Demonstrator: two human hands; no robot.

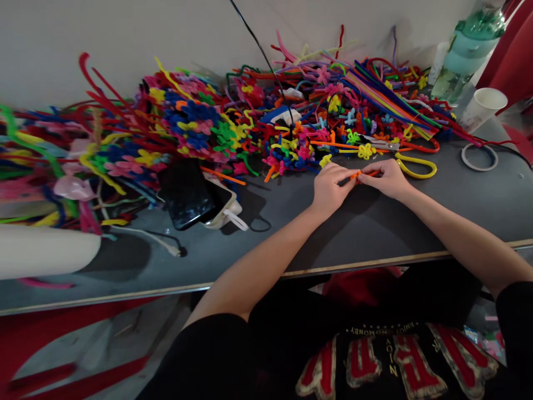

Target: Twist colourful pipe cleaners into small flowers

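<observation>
Between my two hands, just above the dark tabletop, is a small orange pipe cleaner (357, 175). My left hand (330, 190) pinches it from the left with thumb and fingertips. From the right, the fingertips of my right hand (388, 177) close on the same piece, and a short orange-red length runs under them. Its exact shape is partly hidden by the fingers. A yellow pipe-cleaner flower (366, 151) lies just beyond the hands. Close to my right hand are scissors with a yellow-and-red handle (416, 166), their metal blades pointing left.
A heap of coloured pipe cleaners and flowers (200, 125) lines the wall. A black phone (185, 194) rests by a pale device (222, 208) on the left. At right stand a paper cup (483, 108), a green bottle (466, 53) and a tape roll (479, 166).
</observation>
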